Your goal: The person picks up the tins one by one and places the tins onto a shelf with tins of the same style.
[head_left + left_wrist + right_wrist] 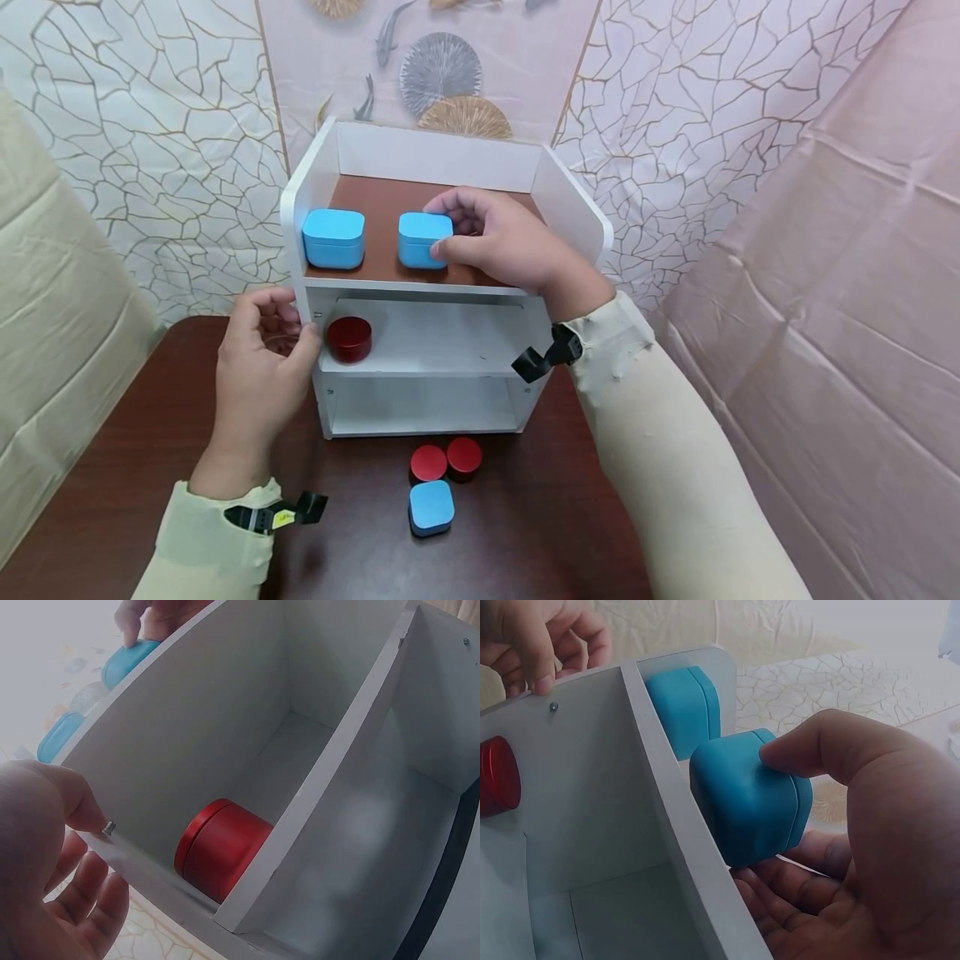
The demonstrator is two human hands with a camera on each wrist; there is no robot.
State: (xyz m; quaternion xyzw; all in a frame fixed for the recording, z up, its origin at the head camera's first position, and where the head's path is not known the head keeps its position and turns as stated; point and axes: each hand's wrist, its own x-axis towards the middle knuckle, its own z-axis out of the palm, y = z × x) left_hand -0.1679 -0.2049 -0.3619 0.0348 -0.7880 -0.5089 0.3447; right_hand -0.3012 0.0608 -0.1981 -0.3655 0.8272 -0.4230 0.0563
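Note:
On the brown top deck of a small white shelf (420, 287), my right hand (517, 242) pinches a blue rounded-square tin (424, 240) between thumb and fingers. The right wrist view shows the thumb on this blue tin (746, 795) near its lid seam, with the fingers partly hidden beneath and behind. A second blue tin (333, 239) stands at the deck's left end. My left hand (262, 358) holds the shelf's left side panel, thumb at the front edge (109, 829) and fingers curled outside it. Inside the middle compartment, a dark red round tin (349, 339) sits at the left.
In front of the shelf, two red round tins (428, 463) stand side by side on the dark wooden table (540, 525). Close before them lies another blue tin (431, 507). A patterned cloth backdrop (142, 125) hangs behind, with pale fabric at both sides.

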